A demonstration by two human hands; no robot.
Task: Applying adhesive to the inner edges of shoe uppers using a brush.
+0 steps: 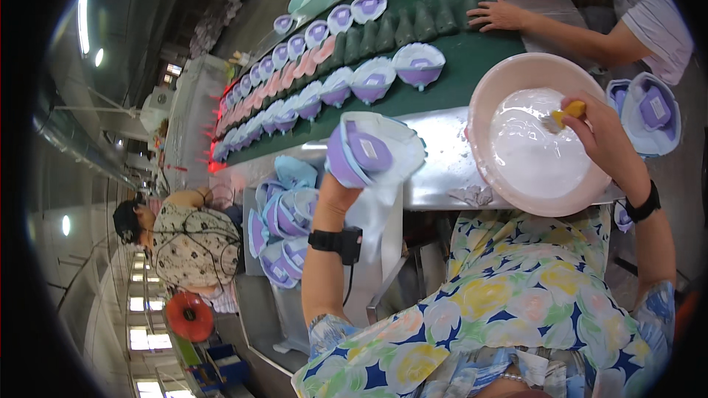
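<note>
My left hand (339, 196) is closed under a purple and pale-blue moulded shell piece (366, 151), holding it up beside the pink basin; most of its fingers are hidden behind the piece. In my right hand (606, 133) is a small brush with a yellow handle (572, 110). Its bristles point down over the white liquid (532, 158) in the round pink basin (482, 114); whether they touch the liquid I cannot tell.
Rows of similar shells (371, 79) and dark moulds (404, 28) sit on a green conveyor belt (472, 55). More shells (284, 214) pile up in a bin at left. Another shell (649, 114) lies right of the basin. A co-worker's hands (495, 15) rest across the belt.
</note>
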